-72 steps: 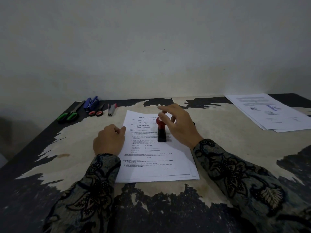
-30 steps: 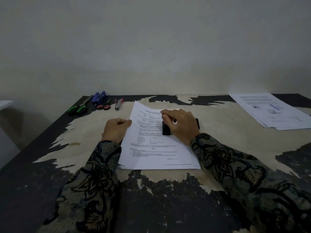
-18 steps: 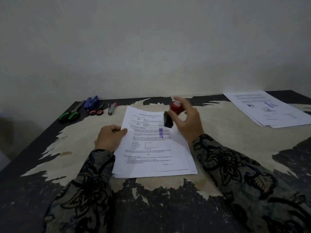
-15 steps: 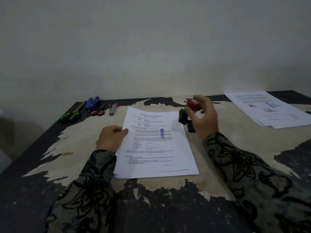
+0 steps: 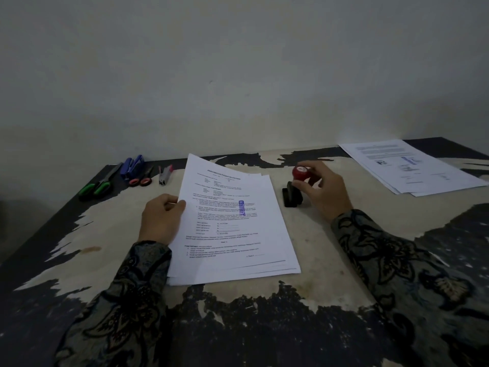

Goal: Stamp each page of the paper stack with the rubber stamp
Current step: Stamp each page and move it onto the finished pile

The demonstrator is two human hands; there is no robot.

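A plain pale wall (image 5: 238, 62) rises behind a worn table (image 5: 317, 274) whose dark coating has peeled to bare pale patches. Two paper stacks lie on it: the working paper stack (image 5: 232, 234) in the middle, its top page bearing one blue stamp mark (image 5: 241, 208), and a second stack (image 5: 412, 168) far right. The left hand (image 5: 161, 221) pinches the top page's left edge, lifting it. The right hand (image 5: 324, 189) grips the one red-knobbed rubber stamp (image 5: 300, 172), beside a black ink pad (image 5: 289, 198). Far left lie two scissors (image 5: 100, 182), one blue stapler (image 5: 132, 165) and one small grey tool (image 5: 165, 175).
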